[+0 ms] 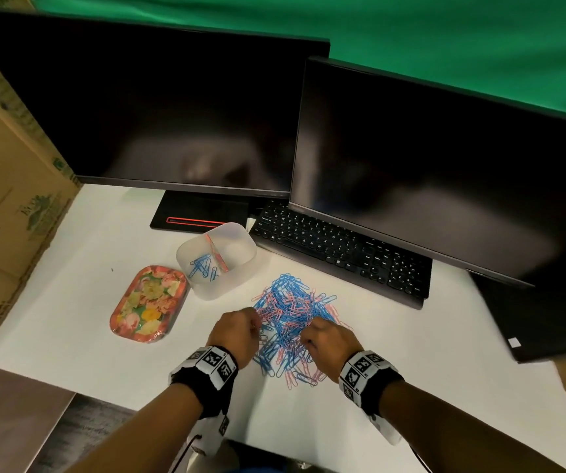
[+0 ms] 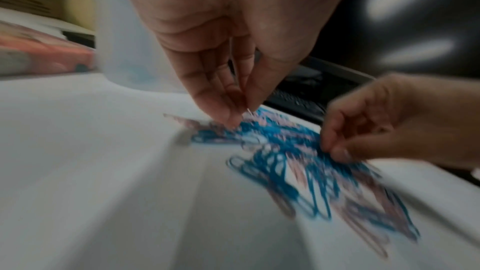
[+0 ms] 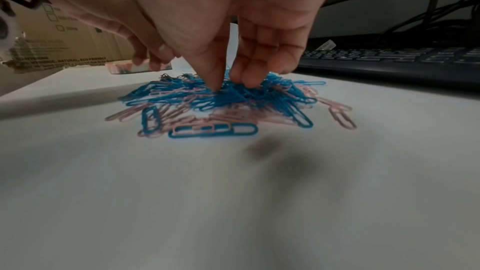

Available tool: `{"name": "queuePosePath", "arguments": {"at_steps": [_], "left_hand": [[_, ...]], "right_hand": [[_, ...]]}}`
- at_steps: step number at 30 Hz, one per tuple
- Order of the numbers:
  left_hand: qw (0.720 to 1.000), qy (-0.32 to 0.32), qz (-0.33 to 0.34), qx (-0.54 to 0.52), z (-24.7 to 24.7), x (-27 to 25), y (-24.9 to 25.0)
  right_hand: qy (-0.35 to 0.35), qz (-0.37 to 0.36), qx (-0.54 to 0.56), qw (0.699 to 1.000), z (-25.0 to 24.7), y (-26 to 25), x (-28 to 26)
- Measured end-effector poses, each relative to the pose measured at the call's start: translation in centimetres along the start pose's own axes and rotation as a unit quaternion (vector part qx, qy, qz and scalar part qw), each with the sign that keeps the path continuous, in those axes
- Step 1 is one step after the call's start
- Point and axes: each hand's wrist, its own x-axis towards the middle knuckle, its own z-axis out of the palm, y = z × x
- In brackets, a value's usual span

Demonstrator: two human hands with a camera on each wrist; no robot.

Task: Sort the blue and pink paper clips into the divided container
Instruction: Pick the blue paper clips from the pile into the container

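Barely started: few blue clips (image 1: 202, 266) in divided container (image 1: 240, 268); my left hand (image 1: 237, 331) and right hand (image 1: 329, 339) pinching into the mixed pile (image 1: 292, 308), grip unclear.

I see white table (image 1: 70, 336) | on it: clip pile (image 1: 292, 322), divided container (image 1: 218, 259), floral tray (image 1: 148, 303), keyboard (image 1: 343, 254), monitor stand (image 1: 199, 213)

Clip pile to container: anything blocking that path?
Nothing visible. Bare table lies between the pile and the container; the floral tray sits left of the route, the keyboard right.
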Motion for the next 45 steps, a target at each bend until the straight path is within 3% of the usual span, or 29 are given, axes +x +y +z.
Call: {"name": "queuePosePath", "arguments": {"at_steps": [2, 4, 7, 11, 16, 20, 24, 29, 31, 33, 34, 39, 41, 42, 45], "left_hand": [[1.000, -0.014, -0.008, 0.008, -0.5, -0.1, -0.2], [0.996, -0.070, 0.002, 0.058, -0.2, -0.5, -0.2], [0.978, -0.131, 0.075, 0.140, 1.0, -1.2, -0.4], [0.966, -0.120, 0.150, 0.176, 1.3, -1.3, -0.8], [0.961, -0.102, 0.191, 0.171, 0.9, -1.0, -1.6], [0.975, -0.090, 0.175, 0.107, 0.5, -0.5, -1.8], [0.990, -0.065, 0.090, -0.082, -0.4, -0.1, -2.1], [0.954, -0.075, 0.008, -0.290, -1.1, 0.3, -2.8], [0.925, -0.087, -0.039, -0.368, -1.3, 0.5, -2.6], [0.882, -0.095, -0.094, -0.452, -1.8, 0.4, -1.9], [0.859, -0.103, -0.114, -0.488, -2.0, 0.3, -1.5], [0.774, -0.135, -0.191, -0.588, -2.5, 0.2, -0.4], [0.751, -0.145, -0.213, -0.608, -2.4, 0.2, -0.1], [0.751, -0.147, -0.221, -0.605, -2.3, 0.3, -0.1], [0.781, -0.137, -0.245, -0.558, -1.8, 0.5, -0.1]], "right_hand": [[-0.003, -0.007, 0.002, 1.000, 0.1, 0.2, -0.1], [-0.027, -0.016, -0.008, 0.999, 0.3, 0.5, -0.1], [-0.035, -0.015, -0.009, 0.999, 0.2, 0.4, 0.1], [-0.015, -0.007, -0.014, 1.000, -0.1, 0.6, 0.4], [-0.007, -0.009, -0.015, 1.000, 0.0, 1.1, 0.5], [0.048, 0.027, 0.057, 0.997, -0.8, 1.4, 0.6], [0.094, 0.044, 0.164, 0.981, -1.8, 1.9, 1.0], [0.101, 0.158, 0.402, 0.896, -3.2, 2.3, 1.6], [0.082, 0.186, 0.533, 0.822, -4.0, 2.2, 1.6], [0.057, 0.212, 0.645, 0.732, -4.6, 2.0, 1.5], [0.048, 0.225, 0.675, 0.701, -4.9, 1.8, 1.4], [0.013, 0.284, 0.743, 0.606, -5.0, 1.8, 1.2], [0.002, 0.325, 0.737, 0.593, -4.9, 1.8, 1.3], [0.000, 0.350, 0.718, 0.601, -4.7, 2.0, 1.3], [-0.012, 0.417, 0.638, 0.648, -3.8, 2.6, 1.4]]}}
